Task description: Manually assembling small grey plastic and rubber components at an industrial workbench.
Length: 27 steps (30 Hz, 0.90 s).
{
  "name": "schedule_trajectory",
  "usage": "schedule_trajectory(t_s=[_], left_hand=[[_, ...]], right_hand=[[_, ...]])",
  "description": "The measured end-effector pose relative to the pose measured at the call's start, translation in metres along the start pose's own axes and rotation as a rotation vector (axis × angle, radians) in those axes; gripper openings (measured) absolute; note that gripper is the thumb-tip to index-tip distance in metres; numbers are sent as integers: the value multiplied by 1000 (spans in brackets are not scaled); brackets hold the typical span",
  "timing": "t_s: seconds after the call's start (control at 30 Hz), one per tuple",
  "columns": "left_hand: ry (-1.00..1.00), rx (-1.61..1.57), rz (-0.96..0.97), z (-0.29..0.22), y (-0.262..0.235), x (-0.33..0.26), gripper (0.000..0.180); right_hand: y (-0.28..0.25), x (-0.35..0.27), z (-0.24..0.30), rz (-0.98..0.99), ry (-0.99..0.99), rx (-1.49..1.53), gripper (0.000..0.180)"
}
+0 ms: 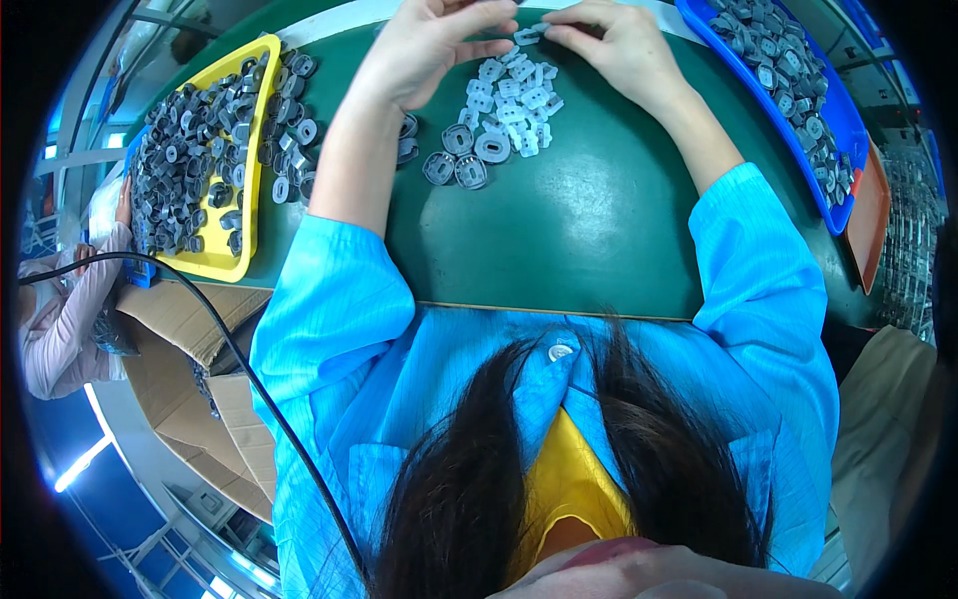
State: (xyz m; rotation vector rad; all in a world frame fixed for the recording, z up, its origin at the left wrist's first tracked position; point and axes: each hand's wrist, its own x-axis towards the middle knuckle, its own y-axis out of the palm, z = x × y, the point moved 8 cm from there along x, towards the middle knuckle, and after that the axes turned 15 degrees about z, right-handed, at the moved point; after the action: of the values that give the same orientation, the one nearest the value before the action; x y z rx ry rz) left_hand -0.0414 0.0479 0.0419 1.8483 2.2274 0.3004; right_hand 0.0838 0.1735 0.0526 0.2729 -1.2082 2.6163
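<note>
At the far side of the green table, my left hand (424,50) is closed in a pinch near the top edge of the picture. What sits between its fingertips is partly cut off and too small to name. Facing it, my right hand (624,55) pinches a small translucent plastic piece (529,35) between thumb and forefinger. Just below both hands lies a loose pile of similar translucent plastic pieces (512,95). Several round grey plastic parts (457,140) rest beside that pile, close to my left wrist.
A yellow tray (244,225) of grey parts stands at the left, with more grey parts (289,145) spilled along its side. On the right are a blue tray (843,120) of grey parts and an orange tray (870,225). Cardboard boxes (190,399) and another person's sleeve (75,319) are at lower left.
</note>
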Motion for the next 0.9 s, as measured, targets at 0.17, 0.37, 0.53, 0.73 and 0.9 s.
schedule_trajectory(t_s=[0.17, 0.37, 0.53, 0.73, 0.9], left_hand=[[163, 869, -303, -16, 27, -10, 30], [434, 1089, -353, -26, 43, -21, 32], [533, 1077, -367, -27, 49, -25, 30], [511, 1047, -376, -24, 49, -29, 30], [487, 1037, -344, -23, 56, -26, 31]], right_hand=[[-17, -10, -25, -79, 310, 807, 10], [-8, -4, 7, -110, 230, 386, 12], [5, -2, -9, -65, 200, 822, 10], [-1, -6, -2, -124, 279, 551, 15], [24, -8, -20, 59, 302, 1181, 23]])
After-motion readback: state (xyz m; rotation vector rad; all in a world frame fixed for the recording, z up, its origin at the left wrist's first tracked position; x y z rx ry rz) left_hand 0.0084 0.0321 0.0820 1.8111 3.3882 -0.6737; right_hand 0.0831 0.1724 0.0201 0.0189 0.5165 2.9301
